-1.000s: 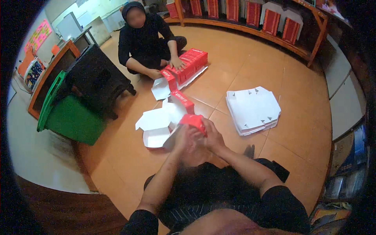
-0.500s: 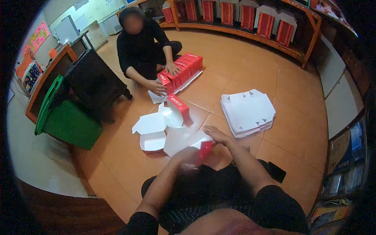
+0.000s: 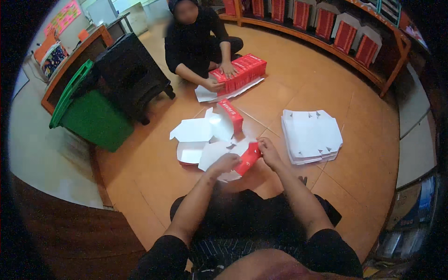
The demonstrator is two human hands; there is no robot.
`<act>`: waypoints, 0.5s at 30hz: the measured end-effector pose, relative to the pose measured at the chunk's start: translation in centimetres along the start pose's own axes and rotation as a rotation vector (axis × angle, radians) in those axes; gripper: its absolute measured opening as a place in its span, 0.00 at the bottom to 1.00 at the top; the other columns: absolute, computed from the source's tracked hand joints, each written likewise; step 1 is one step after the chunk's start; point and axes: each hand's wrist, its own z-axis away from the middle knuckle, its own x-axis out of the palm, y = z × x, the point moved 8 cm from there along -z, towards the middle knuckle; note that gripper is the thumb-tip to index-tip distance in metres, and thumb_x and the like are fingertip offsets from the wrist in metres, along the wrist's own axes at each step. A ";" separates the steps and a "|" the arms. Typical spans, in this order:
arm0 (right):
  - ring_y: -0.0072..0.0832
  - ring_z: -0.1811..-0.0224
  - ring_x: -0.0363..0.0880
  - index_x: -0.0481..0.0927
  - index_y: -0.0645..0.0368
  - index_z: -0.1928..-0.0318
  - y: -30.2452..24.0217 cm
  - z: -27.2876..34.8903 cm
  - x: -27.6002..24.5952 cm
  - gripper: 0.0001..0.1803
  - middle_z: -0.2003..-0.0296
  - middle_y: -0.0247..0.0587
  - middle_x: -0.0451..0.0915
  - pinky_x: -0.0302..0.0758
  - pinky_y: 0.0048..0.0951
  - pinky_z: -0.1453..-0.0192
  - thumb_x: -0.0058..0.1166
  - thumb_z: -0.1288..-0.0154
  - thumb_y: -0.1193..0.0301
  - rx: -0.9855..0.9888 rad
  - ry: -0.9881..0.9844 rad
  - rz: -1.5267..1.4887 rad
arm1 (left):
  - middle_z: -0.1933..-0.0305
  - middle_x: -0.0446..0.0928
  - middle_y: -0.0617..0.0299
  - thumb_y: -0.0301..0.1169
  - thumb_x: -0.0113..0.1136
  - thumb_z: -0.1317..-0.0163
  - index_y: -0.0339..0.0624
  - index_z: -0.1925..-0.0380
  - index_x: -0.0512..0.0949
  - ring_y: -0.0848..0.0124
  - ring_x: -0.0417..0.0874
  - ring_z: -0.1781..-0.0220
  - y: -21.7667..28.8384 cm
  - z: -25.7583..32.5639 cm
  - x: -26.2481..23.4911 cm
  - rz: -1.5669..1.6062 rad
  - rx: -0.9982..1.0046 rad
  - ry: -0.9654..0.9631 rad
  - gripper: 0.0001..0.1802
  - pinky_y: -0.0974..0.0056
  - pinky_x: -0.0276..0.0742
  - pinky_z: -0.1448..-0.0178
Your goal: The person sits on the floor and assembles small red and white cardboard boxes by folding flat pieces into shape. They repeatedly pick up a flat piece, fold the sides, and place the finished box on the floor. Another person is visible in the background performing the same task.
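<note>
Between my two hands is a partly folded cardboard box [image 3: 249,160], red outside and white inside, held in front of my lap. My left hand [image 3: 225,164] grips its left side with bent fingers. At the red panel's right end, the fingers of my right hand [image 3: 268,150] pinch the edge. Just beyond lie other part-folded boxes: one [image 3: 232,115] stands with a red side showing, and another [image 3: 189,151] rests with its white inside up. A stack of flat white box blanks [image 3: 311,136] lies to the right of my right hand.
Across the floor [image 3: 298,88] sits a co-worker [image 3: 196,44] with both hands on a row of red boxes [image 3: 245,74]. A green bin [image 3: 95,119] and a black cabinet [image 3: 133,70] stand at left. A wooden shelf [image 3: 322,44] with red boxes runs along the back right.
My view has swung left. The box in my hands has turned so its red panel faces up, and my left hand has moved forward from my lap. The co-worker's left-side hand shifted along the row.
</note>
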 end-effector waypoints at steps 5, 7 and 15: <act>0.45 0.48 0.75 0.77 0.62 0.61 -7.8 1.6 2.6 0.06 0.50 0.53 0.74 0.72 0.37 0.41 0.55 0.35 0.73 -0.153 -0.122 0.445 | 0.75 0.72 0.70 0.42 0.56 0.29 0.40 0.63 0.80 0.77 0.68 0.75 1.0 0.8 0.4 -0.149 0.113 0.004 0.15 0.67 0.67 0.72; 0.48 0.49 0.74 0.77 0.63 0.63 -7.2 1.4 0.4 0.05 0.51 0.53 0.74 0.72 0.39 0.41 0.56 0.37 0.75 -0.050 0.121 0.395 | 0.76 0.72 0.70 0.40 0.55 0.29 0.38 0.64 0.79 0.76 0.69 0.74 1.2 0.7 0.6 -0.103 0.070 0.007 0.15 0.66 0.67 0.70; 0.47 0.45 0.72 0.79 0.61 0.62 -9.2 2.1 2.2 0.07 0.51 0.50 0.73 0.71 0.43 0.40 0.59 0.39 0.72 -0.296 -0.217 0.519 | 0.71 0.78 0.53 0.38 0.54 0.31 0.35 0.66 0.77 0.64 0.78 0.66 2.1 0.4 1.4 -0.192 0.261 -0.034 0.15 0.57 0.73 0.58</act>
